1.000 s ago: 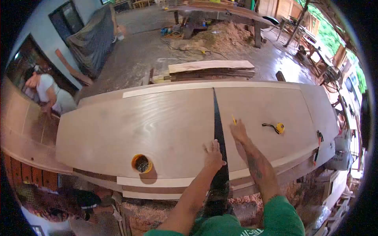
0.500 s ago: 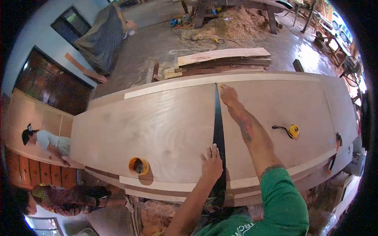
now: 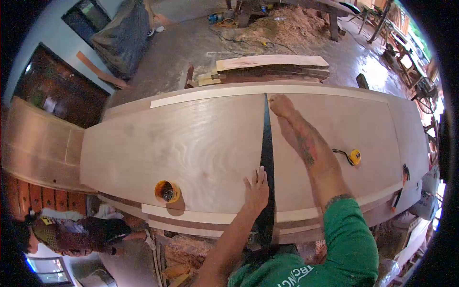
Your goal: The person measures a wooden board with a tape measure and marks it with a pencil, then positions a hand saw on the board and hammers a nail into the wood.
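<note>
A long black straightedge (image 3: 268,148), wide near me and narrow at the far end, lies across a large plywood panel (image 3: 205,143). My left hand (image 3: 256,192) rests on its left edge around mid-length, fingers spread and pressing down. Beside the far tip, my right hand (image 3: 283,105) is closed around a small yellow pencil-like thing (image 3: 269,99), mostly hidden by the fingers. To the left stands a yellow tub (image 3: 174,192) holding small metal pieces. A yellow tape measure (image 3: 354,157) with a black strap sits on the panel to the right.
Pale wood strips (image 3: 201,99) run along the panel's far and near edges. An orange-and-black tool (image 3: 400,192) lies at the right end. Stacked boards (image 3: 272,62) are beyond the panel, with sawdust (image 3: 291,29) behind. A person in patterned clothing (image 3: 64,235) is at lower left.
The view has shifted slightly. Both hands stay at about the same spots along the straightedge. The co-worker in a light shirt has left the panel's left end.
</note>
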Demonstrator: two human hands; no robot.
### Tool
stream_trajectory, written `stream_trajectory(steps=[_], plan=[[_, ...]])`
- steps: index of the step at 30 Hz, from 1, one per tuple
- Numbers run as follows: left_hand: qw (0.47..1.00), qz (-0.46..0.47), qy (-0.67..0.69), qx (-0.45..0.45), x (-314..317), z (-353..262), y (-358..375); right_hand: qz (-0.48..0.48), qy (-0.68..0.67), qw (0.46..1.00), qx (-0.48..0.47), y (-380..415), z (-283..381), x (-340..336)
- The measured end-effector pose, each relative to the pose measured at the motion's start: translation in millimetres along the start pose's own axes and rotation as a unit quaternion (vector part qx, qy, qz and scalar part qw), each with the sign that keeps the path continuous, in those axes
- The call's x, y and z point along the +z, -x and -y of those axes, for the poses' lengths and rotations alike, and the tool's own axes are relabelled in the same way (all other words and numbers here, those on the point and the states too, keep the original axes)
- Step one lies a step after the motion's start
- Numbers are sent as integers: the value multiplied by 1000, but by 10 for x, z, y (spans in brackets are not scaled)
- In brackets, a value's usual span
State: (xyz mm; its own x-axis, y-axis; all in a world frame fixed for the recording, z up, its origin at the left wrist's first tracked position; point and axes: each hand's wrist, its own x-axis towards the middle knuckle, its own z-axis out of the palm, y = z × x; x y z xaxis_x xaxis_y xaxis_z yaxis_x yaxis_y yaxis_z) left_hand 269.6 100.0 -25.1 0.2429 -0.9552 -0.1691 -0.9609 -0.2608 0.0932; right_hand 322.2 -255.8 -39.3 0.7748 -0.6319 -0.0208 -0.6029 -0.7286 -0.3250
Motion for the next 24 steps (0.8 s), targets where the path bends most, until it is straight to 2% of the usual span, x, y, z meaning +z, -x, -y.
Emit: stream_trajectory(steps=[4,6,11,13,15,18,20,24], plan=[[1000,7,-15,15,-17,33,-26,38,-54,995,68,499,277,-163],[1000,3,-8,24,-2,48,-42,66,19,997,18,812,345,-105],[998,0,-31,58,121,106,-87,79,-15,995,65,2142,781,-110],[998,24,-36,50,50,109,-91,-3,-31,999,11,2719,817,97],[998,24,-32,56,95,116,-119,45,-52,995,74,3220,1131,-104],[998,7,11,57,8,103,-101,95,-44,990,92,3859,1348,-150],[998,17,-7,63,-55,91,-107,196,-24,974,110,4090,1454,-223],[997,40,-26,66,-118,73,-124,182,-53,974,121,4175,1525,-388]])
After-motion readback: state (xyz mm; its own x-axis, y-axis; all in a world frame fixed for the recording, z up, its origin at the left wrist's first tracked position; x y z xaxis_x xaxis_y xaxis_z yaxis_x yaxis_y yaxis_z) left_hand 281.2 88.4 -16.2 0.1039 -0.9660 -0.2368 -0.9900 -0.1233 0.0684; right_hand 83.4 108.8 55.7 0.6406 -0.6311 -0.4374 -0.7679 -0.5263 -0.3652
